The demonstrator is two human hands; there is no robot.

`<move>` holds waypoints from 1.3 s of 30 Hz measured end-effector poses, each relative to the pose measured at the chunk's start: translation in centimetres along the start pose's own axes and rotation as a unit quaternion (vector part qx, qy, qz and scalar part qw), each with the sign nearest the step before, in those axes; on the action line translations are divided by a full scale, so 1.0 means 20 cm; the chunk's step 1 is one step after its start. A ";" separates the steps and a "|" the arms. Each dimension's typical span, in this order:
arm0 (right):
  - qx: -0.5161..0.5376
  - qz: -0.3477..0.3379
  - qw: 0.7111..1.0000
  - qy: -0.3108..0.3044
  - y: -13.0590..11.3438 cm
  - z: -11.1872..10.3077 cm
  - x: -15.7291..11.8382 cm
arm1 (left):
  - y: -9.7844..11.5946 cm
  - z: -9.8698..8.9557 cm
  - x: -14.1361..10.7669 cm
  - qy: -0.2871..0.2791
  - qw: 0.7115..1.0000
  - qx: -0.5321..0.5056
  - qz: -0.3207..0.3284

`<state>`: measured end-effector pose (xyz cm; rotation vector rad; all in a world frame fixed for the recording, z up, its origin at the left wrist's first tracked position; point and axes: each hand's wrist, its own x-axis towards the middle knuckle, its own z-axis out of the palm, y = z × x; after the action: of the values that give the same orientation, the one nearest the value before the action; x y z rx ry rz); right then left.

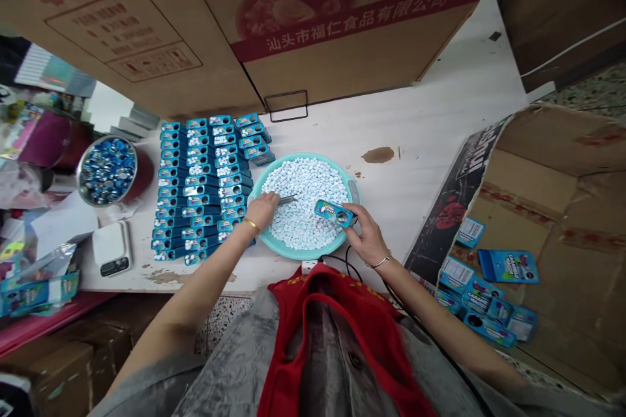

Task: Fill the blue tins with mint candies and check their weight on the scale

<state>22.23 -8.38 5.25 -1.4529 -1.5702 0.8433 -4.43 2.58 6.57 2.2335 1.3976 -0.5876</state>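
A turquoise basin full of small white candies stands on the table in front of me. Over its left side, my left hand grips a grey metal tool, perhaps a scoop, whose exact kind I cannot make out. My right hand holds a small blue candy box above the basin's right side, with a round hole in its near end. Left of the basin, rows of similar blue boxes are packed together; some openings show white candies, others look dark.
A metal pot of shiny blue and silver pieces stands left, behind a white scale. Large cartons wall off the back. At right, an open cardboard box contains several blue boxes. A black cable runs near my right arm.
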 end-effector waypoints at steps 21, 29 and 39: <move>-0.051 0.049 0.995 0.073 -0.01 -0.09 0.00 | 0.10 -0.16 -0.15 0.060 0.947 -0.258 0.180; -0.055 -0.020 0.998 0.025 -0.04 0.03 0.05 | 0.26 -0.50 -0.27 0.024 0.976 -0.072 0.205; -0.038 -0.031 0.999 -0.001 -0.01 0.12 0.01 | 0.57 -0.65 -0.38 0.002 0.974 0.172 0.147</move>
<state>20.02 -8.01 4.49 -1.4481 -1.6570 0.7567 4.53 -0.03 22.93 2.6501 0.9934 -0.7651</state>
